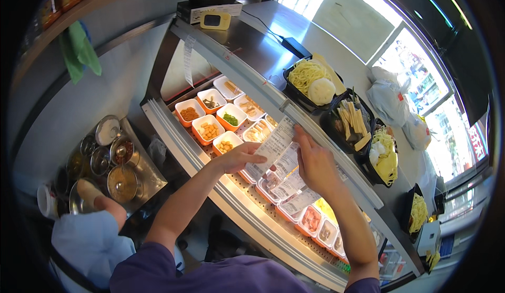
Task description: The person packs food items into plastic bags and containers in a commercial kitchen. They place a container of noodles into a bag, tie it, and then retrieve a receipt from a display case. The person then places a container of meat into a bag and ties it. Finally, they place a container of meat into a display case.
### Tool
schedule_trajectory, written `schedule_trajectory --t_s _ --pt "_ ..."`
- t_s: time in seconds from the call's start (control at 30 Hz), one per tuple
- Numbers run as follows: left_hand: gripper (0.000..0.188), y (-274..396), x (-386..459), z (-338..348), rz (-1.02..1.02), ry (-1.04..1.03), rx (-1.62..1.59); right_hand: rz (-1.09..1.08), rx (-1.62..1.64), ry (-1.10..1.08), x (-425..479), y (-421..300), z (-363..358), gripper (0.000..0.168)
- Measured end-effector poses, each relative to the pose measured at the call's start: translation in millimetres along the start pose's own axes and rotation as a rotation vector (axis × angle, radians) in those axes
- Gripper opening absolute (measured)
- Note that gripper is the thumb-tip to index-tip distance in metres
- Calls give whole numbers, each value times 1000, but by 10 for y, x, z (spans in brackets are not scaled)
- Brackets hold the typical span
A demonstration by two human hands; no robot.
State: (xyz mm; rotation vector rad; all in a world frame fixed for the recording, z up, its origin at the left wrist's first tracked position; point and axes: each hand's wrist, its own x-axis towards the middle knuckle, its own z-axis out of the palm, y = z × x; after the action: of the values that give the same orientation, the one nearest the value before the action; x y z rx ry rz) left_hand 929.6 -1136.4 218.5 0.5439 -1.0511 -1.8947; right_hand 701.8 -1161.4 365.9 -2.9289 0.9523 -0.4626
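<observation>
My left hand (pixel 240 158) grips the lower end of a long printed paper slip (pixel 273 145), thumb on top. At the slip's upper right corner is my right hand (pixel 317 166), its fingertips by the metal front rail (pixel 290 105) of a lit food display case; whether they pinch the paper is unclear. More printed slips (pixel 290 186) hang below the rail, partly hidden behind my right hand and forearm. Beneath lie white-and-orange tubs of ingredients, among them green chopped vegetables (pixel 230 119), yellowish pieces (pixel 209 130) and pink meat (pixel 310 219).
Black trays of noodles (pixel 309 78) and sliced tofu sticks (pixel 351 121) line the steel counter. Plastic bags (pixel 388 99) sit behind them. To the left, another person's gloved hand (pixel 88 192) is beside metal seasoning bowls (pixel 122 182). A green cloth (pixel 81 50) hangs above.
</observation>
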Motion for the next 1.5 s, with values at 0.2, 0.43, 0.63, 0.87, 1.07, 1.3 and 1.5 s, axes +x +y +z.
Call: schedule_trajectory --t_s 0.2,0.43,0.63,0.87,1.07,1.3,1.5 --pt "45 44 -24 122 -78 -200 -253 31 -202 -98 129 -24 41 30" --pt "33 -142 26 -114 -81 -97 -221 73 -221 -143 210 -153 -5 27" --pt "27 -42 -188 -114 -46 -47 -231 41 -137 -129 295 -212 67 28" --pt "30 131 -643 -341 -29 293 -251 -42 -25 -142 610 -530 332 27" --pt "28 263 -436 -477 -27 261 -91 42 -107 -116 819 -391 415 32" --pt "28 358 -201 -443 -18 262 -41 63 -98 -80 706 -357 308 28" --pt "31 305 -273 -499 -32 271 -84 18 -126 -94 777 -237 348 25"
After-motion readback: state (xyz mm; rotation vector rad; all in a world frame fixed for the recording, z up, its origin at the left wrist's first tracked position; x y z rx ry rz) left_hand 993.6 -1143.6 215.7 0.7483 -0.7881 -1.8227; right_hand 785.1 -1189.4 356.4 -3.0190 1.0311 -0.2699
